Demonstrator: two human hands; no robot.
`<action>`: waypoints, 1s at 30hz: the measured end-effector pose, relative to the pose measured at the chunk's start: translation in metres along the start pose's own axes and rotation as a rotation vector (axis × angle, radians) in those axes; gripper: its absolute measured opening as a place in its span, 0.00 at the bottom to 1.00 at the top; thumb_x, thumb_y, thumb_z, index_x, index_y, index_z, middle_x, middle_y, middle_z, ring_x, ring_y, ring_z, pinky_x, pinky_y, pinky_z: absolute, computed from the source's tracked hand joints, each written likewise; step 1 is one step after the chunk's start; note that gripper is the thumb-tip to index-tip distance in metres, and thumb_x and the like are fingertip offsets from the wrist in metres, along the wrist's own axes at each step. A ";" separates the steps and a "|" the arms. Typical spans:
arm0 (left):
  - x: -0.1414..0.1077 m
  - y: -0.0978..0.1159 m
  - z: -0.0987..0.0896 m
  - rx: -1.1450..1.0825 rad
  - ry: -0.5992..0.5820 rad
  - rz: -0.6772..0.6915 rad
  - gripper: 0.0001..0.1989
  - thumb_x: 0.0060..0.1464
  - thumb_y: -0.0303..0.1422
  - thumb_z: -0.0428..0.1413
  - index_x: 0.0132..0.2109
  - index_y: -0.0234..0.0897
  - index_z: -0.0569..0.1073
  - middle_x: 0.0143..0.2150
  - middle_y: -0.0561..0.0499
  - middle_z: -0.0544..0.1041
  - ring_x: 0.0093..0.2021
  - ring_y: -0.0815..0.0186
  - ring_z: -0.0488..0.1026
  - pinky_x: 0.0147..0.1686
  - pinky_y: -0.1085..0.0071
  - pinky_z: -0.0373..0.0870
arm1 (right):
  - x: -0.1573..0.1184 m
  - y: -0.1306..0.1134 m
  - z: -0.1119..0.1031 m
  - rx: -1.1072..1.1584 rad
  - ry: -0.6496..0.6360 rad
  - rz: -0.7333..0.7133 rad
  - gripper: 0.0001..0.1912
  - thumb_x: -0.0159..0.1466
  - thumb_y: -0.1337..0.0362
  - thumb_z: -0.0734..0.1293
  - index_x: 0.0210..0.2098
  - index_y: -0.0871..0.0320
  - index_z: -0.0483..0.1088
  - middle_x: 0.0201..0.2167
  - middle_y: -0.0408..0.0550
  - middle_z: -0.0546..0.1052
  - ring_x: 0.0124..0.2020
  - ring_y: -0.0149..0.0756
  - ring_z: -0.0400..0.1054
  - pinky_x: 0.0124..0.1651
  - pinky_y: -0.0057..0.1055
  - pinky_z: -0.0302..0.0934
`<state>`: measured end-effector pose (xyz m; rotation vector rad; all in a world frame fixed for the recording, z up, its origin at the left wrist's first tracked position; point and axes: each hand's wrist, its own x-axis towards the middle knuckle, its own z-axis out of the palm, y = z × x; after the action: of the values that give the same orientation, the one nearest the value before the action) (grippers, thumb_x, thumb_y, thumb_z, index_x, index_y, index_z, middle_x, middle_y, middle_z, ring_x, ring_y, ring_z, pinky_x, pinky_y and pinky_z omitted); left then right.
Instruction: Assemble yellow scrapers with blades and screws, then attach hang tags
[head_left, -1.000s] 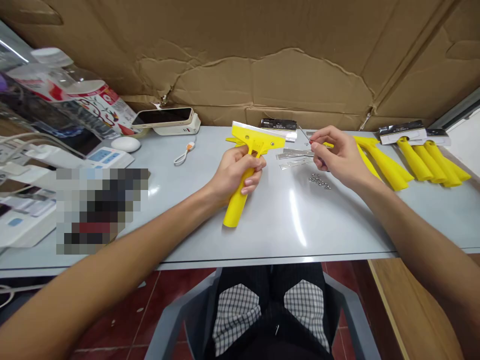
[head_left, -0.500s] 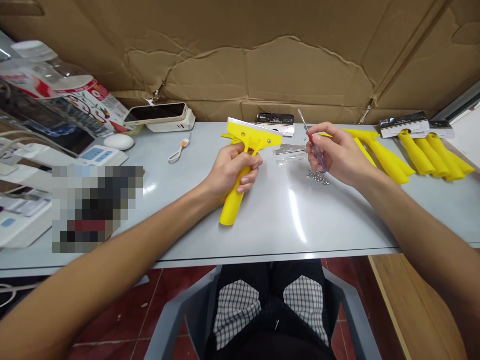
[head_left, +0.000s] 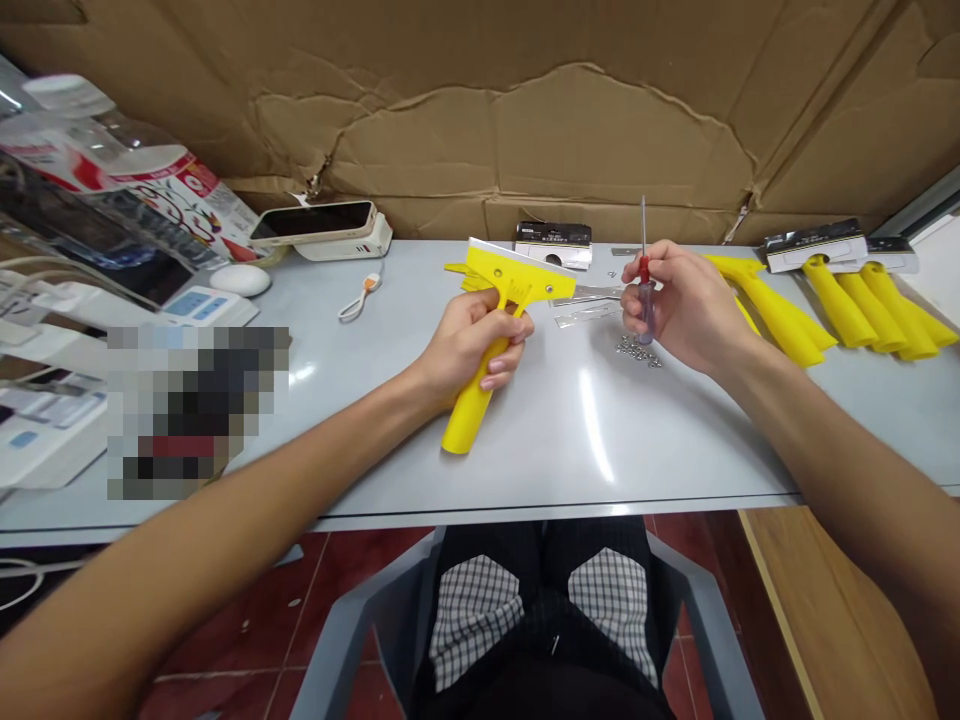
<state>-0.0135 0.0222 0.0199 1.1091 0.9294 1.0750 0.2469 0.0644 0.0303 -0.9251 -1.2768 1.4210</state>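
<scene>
My left hand (head_left: 480, 345) is wrapped round the handle of a yellow scraper (head_left: 469, 415), whose wide head, with a metal edge and two screws, points away from me. My right hand (head_left: 679, 305) grips a screwdriver (head_left: 646, 300) with a red and clear handle, its shaft pointing up, apart from the scraper. Just below that hand lies a small heap of screws (head_left: 637, 351) on the grey table (head_left: 540, 480). Thin metal blades (head_left: 586, 315) lie between the two hands, behind the screws.
More yellow scrapers (head_left: 787, 320) lie at the right, some by black-and-white packets (head_left: 814, 247). Another packet (head_left: 553, 245) stands by the cardboard wall (head_left: 540, 130). At the left are a phone (head_left: 315, 222), a white mouse (head_left: 240, 280), a looped strap (head_left: 360, 298) and bottles (head_left: 180, 195).
The screwdriver has turned from a leftward slant to nearly upright in my right hand, which has moved slightly right. My left hand and the scraper have shifted a little to the right.
</scene>
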 end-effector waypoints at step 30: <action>0.001 -0.005 0.001 0.012 0.006 0.001 0.12 0.44 0.30 0.64 0.35 0.38 0.68 0.28 0.59 0.70 0.16 0.80 0.58 0.10 0.80 0.55 | -0.008 0.007 -0.003 -0.357 -0.006 -0.227 0.10 0.62 0.66 0.82 0.43 0.52 0.83 0.41 0.47 0.82 0.33 0.35 0.75 0.32 0.35 0.74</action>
<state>-0.0115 0.0226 0.0155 1.1172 0.9413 1.0758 0.2501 0.0579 0.0223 -0.9728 -1.6177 1.0380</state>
